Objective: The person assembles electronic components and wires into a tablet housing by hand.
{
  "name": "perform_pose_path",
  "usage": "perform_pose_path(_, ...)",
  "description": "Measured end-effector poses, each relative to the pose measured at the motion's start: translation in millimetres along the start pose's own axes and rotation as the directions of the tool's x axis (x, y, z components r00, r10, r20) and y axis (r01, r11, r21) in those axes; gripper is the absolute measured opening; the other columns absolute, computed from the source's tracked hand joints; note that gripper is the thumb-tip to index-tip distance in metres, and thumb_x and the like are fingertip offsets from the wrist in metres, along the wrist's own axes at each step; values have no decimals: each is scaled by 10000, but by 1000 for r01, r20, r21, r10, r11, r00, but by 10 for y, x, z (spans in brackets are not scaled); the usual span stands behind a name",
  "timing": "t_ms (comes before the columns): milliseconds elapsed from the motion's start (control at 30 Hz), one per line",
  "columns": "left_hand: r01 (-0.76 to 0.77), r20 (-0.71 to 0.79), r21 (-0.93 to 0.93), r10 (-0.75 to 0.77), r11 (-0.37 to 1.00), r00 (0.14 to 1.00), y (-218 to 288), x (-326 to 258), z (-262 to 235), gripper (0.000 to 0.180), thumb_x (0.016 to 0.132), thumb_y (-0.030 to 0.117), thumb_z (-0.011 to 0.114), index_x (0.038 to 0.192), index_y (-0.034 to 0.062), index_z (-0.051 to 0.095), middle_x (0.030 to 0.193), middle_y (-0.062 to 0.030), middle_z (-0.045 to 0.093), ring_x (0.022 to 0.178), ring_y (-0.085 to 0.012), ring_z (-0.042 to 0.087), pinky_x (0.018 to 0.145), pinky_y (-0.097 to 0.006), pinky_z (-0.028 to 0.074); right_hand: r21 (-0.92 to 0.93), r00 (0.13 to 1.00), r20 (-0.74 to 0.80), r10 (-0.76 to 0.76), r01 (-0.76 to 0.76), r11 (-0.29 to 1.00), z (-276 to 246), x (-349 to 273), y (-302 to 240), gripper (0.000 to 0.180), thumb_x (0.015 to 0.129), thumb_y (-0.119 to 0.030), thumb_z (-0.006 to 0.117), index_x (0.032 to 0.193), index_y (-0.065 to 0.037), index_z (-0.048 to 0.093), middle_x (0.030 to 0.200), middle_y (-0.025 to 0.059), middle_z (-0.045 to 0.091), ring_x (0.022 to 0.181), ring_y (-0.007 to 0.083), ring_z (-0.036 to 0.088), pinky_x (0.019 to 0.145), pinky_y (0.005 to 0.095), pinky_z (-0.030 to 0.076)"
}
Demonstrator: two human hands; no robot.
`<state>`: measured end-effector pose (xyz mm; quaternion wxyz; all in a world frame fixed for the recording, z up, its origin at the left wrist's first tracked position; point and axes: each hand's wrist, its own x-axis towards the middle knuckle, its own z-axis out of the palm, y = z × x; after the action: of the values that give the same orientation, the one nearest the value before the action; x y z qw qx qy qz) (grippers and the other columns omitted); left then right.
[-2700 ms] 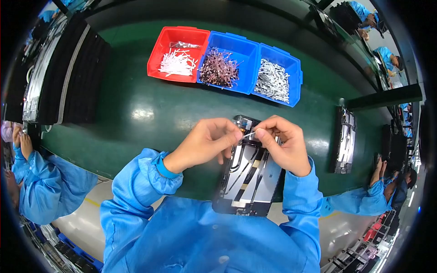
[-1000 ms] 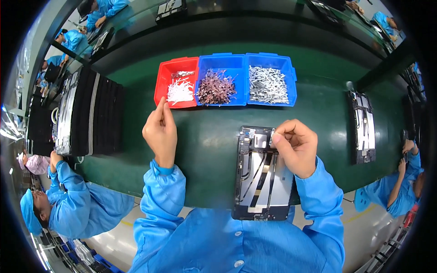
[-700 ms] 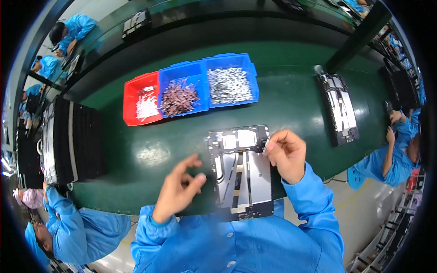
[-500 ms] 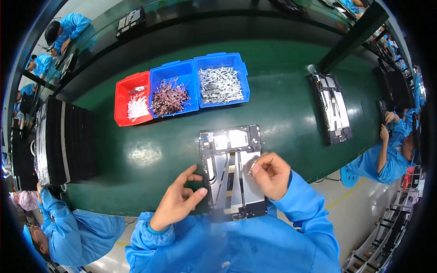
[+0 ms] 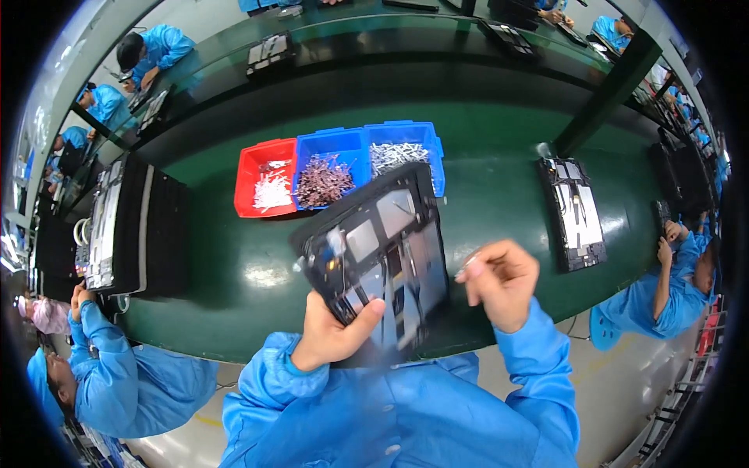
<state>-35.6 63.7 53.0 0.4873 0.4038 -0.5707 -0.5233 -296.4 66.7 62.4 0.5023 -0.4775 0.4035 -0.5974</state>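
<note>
The left hand (image 5: 335, 334) is grasping an uncovered tablet-like device (image 5: 390, 251) by its near left side, the thumb pressing on the inner face and the other fingers going out of sight beneath. The device is tilting above the worktop (image 5: 499, 207), its far edge overlapping the nearer part of a blue bin (image 5: 407, 134) in the view, and it is blurring somewhat. The right hand (image 5: 503, 282) is hovering beside it, well clear of contact, with thumb and forefinger drawing together; something pale may be showing at the tips, but whether the pinch is holding a small piece I cannot tell.

As for how far along the work is, much of the inside seems to be in place: pale plates, dark bands and a dark board section are lying within the frame. No back cover is sitting over them, so closing up is apparently remaining undone. Whether any piece from the bins is already sitting inside, the blur is keeping from view.

Plenty of loose pieces are waiting: white strips (image 5: 271, 192) are lying in the red bin (image 5: 245, 187), brownish-pink parts (image 5: 322, 181) are filling much of the middle blue bin (image 5: 331, 140), and grey-white strips (image 5: 394, 154) are heaping in the blue bin on the right. A second uncovered device (image 5: 575, 214) is resting on the worktop farther right, and a black stack (image 5: 160, 226) is standing at the left
</note>
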Motion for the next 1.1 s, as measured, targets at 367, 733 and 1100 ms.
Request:
perform_pose_path(367,-545,14,559,650,625,760,-623,163,188,150,697,-7,769,788,44,661,672,-64,640,482,-228,625,431,-329,459,84,890,415,-188,169,982,647,355,-591,87,924,-41,666,908,-6,588,974,148,642,858,153,589,774,294,495)
perform_pose_path(733,-624,109,528,682,576,723,-176,165,252,401,747,-16,744,1138,-83,691,955,-194,742,683,-270,734,562,-338,557,226,925,366,-101,17,974,722,239,-488,68,901,10,658,887,-3,593,1019,108,551,895,135,523,817,279,453)
perform_pose_path(1100,-619,121,525,669,584,734,-168,144,264,399,749,-4,748,1135,-83,689,933,-195,733,686,-279,731,572,-342,561,184,911,399,-100,27,983,671,250,-528,83,903,4,676,873,0,599,1021,102,538,896,137,509,803,270,441)
